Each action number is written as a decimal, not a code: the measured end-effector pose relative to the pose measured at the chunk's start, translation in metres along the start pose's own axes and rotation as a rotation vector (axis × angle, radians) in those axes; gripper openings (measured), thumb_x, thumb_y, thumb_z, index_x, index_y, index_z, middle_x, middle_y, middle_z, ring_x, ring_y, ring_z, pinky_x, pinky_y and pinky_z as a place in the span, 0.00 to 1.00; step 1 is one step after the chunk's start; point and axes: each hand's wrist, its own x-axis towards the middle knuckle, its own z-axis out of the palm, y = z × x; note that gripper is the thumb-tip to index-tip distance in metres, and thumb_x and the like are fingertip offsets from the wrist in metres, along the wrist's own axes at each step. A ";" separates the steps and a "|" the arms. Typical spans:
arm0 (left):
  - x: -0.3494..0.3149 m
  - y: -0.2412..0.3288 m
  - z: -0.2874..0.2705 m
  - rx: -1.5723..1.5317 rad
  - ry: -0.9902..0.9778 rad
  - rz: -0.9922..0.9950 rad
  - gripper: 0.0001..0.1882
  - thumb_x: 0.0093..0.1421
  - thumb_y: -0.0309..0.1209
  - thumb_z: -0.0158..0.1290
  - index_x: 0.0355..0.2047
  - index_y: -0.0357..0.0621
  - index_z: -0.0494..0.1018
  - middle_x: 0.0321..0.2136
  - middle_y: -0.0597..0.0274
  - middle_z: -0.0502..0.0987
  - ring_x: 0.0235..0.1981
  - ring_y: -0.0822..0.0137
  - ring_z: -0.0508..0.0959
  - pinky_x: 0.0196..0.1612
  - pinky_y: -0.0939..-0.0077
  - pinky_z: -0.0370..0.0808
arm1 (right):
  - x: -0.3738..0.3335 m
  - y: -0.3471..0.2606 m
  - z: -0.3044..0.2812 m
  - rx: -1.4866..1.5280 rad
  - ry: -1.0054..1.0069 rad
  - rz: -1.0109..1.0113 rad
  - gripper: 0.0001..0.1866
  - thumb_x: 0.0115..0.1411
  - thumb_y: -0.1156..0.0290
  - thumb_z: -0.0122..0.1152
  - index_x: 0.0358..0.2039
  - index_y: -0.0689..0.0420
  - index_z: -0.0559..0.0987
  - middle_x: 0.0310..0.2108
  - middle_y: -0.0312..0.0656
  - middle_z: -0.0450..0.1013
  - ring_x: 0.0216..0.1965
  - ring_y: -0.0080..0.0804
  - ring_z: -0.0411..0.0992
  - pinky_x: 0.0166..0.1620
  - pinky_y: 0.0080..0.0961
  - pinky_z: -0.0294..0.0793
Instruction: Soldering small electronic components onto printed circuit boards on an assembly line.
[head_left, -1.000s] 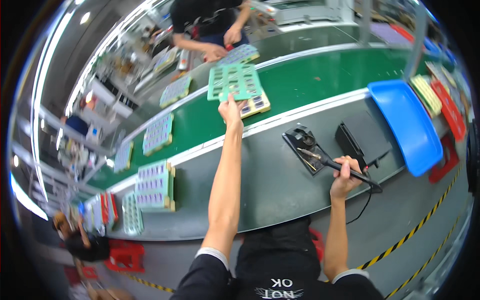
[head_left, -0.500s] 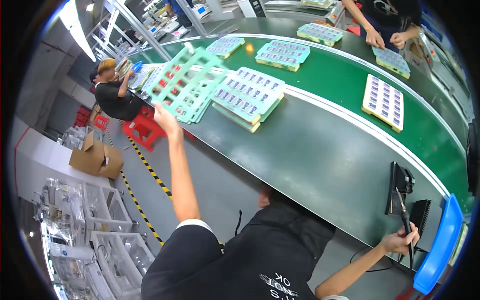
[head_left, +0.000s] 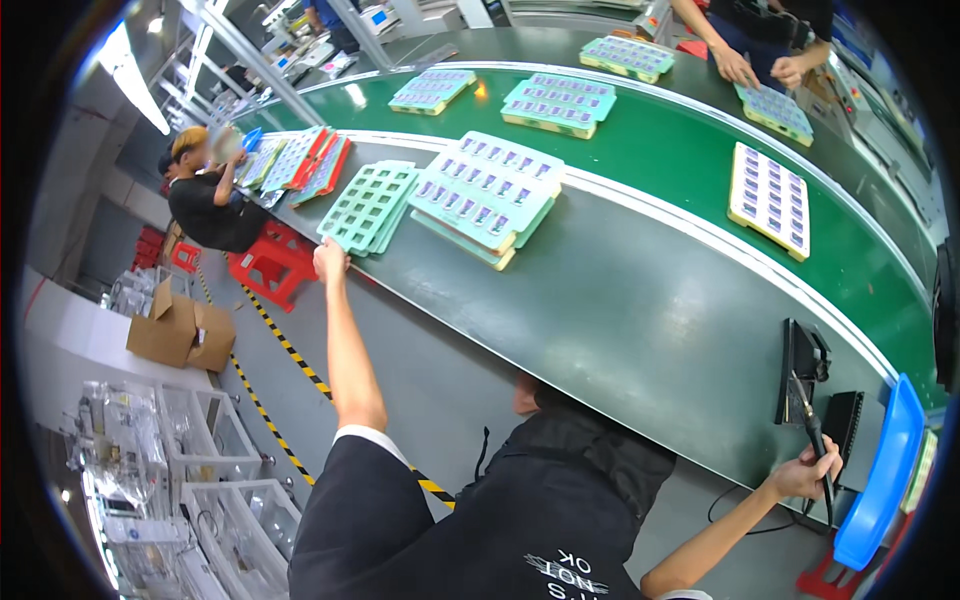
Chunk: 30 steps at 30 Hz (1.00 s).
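Observation:
At the near left corner of a light-green grid tray (head_left: 372, 203), my left hand (head_left: 331, 262) has its fingers closed on the edge. That tray has rows of square openings and lies on others like it. Just right of it stands a stack of trays (head_left: 492, 180) filled with rows of small purple-and-white parts. My right hand (head_left: 808, 474) grips a soldering iron (head_left: 814, 432) by its dark handle, its thin metal tip pointing up and away over the bench. A black iron stand (head_left: 797, 372) is beside the tip.
Loaded trays (head_left: 768, 200) sit on the green conveyor (head_left: 680, 150) beyond the bench (head_left: 620, 310). A blue bin (head_left: 882, 480) is at the right end. Across the belt a co-worker's hands (head_left: 738, 68) touch a tray. Another person (head_left: 215, 190) sits far left beside red-edged trays.
My left hand has come down and slightly left, bringing the raised green grid tray onto the pile. My right hand still holds the soldering iron, nearly unmoved.

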 end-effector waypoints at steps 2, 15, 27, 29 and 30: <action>-0.005 -0.005 -0.008 0.285 -0.078 0.031 0.26 0.59 0.50 0.37 0.34 0.40 0.74 0.24 0.57 0.78 0.19 0.63 0.78 0.33 0.64 0.72 | -0.006 0.007 0.002 0.002 -0.020 -0.026 0.12 0.56 0.72 0.44 0.21 0.66 0.71 0.12 0.34 0.55 0.14 0.19 0.52 0.25 0.17 0.54; -0.228 0.116 0.009 -0.471 -0.675 0.215 0.36 0.57 0.59 0.40 0.43 0.32 0.58 0.25 0.52 0.71 0.17 0.65 0.75 0.19 0.76 0.73 | -0.004 0.006 0.001 0.026 -0.014 -0.022 0.11 0.56 0.71 0.45 0.21 0.64 0.70 0.12 0.36 0.57 0.14 0.19 0.52 0.27 0.18 0.56; -0.241 0.108 0.037 -0.642 -0.528 0.168 0.36 0.55 0.55 0.48 0.47 0.35 0.50 0.25 0.51 0.68 0.12 0.65 0.73 0.15 0.76 0.74 | -0.001 0.002 -0.009 0.040 0.001 0.040 0.09 0.52 0.74 0.44 0.19 0.65 0.69 0.15 0.39 0.64 0.14 0.18 0.52 0.23 0.15 0.55; -0.240 0.100 0.036 -0.693 -0.563 0.190 0.37 0.56 0.55 0.47 0.48 0.34 0.49 0.22 0.58 0.63 0.14 0.65 0.73 0.18 0.74 0.75 | 0.000 0.003 -0.009 0.054 -0.018 0.023 0.09 0.52 0.74 0.44 0.19 0.64 0.69 0.15 0.39 0.64 0.13 0.18 0.52 0.23 0.16 0.56; -0.239 0.097 0.035 -0.722 -0.583 0.193 0.36 0.56 0.54 0.47 0.49 0.35 0.49 0.23 0.57 0.64 0.15 0.64 0.73 0.20 0.73 0.76 | 0.000 0.005 -0.009 0.029 -0.019 -0.018 0.09 0.53 0.74 0.44 0.19 0.64 0.69 0.15 0.39 0.64 0.13 0.18 0.52 0.23 0.16 0.57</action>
